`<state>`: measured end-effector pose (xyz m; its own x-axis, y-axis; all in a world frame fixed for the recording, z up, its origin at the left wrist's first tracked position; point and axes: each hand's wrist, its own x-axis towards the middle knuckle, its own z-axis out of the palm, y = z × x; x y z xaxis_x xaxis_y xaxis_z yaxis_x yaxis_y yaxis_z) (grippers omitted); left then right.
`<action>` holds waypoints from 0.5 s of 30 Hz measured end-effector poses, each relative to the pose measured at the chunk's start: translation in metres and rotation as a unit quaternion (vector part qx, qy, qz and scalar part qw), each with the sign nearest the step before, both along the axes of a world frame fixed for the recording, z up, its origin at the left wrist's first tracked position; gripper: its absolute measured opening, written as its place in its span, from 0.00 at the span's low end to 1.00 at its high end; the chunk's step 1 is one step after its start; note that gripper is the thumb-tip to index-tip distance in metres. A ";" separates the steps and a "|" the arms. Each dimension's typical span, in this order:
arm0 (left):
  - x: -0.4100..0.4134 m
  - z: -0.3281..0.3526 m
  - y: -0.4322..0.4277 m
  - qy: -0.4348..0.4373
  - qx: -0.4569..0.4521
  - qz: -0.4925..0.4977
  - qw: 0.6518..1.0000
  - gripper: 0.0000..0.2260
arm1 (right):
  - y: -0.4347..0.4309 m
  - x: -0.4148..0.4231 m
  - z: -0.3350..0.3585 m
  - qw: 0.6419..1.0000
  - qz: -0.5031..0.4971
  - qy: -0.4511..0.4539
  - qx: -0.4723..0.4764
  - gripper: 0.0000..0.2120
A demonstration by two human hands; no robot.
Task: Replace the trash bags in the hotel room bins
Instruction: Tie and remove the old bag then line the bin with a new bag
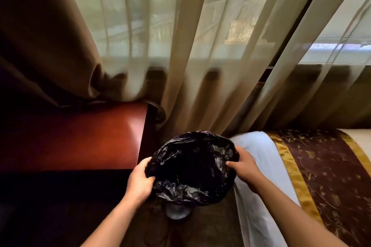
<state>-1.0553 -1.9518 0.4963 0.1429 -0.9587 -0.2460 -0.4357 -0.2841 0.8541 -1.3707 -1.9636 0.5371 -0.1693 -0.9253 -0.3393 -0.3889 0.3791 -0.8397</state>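
**Both hands hold a black bag open between desk and bed**

The left hand point(140, 181) grips the near-left edge of the black trash bag point(190, 166), its fingers curled round the plastic and the thumb lying on the rim. The right hand point(244, 166) pinches the opposite edge, with the thumb pointing in toward the bag's mouth and the fingers tucked behind the film. Between the two hands the bag is spread wide, its mouth facing up, its inside dark and its skin crinkled and glossy.

Just under the bag a grey rounded shape point(177, 212) peeks out; I cannot tell whether it is the bin, since the plastic hides most of it. It sits low down on the patterned carpet point(210, 228).

To the left, just beside the bag, stands a polished reddish wooden surface point(80, 142), its corner near the left hand. To the right the white sheet point(259, 166) of the bed hangs down, close behind the right hand, and beyond it lies a maroon bed runner point(321, 166) with gold scrollwork and gold borders.

Behind everything a sheer curtain point(200, 46) falls in folds to the floor across the window, daylight showing through it. A heavy brown drape point(40, 36) hangs at the far left, bunched above the wooden surface.
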 end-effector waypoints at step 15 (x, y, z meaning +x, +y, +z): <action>-0.005 -0.165 -0.028 -0.022 0.074 0.106 0.991 0.32 | -0.041 0.040 -0.200 0.987 -0.017 0.162 -0.011 0.06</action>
<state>-1.0600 -1.9800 0.3316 0.3518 -0.8595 -0.3708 -0.3889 -0.4945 0.7773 -1.3309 -2.0051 0.3372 -0.2975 -0.9234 -0.2427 -0.6257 0.3806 -0.6809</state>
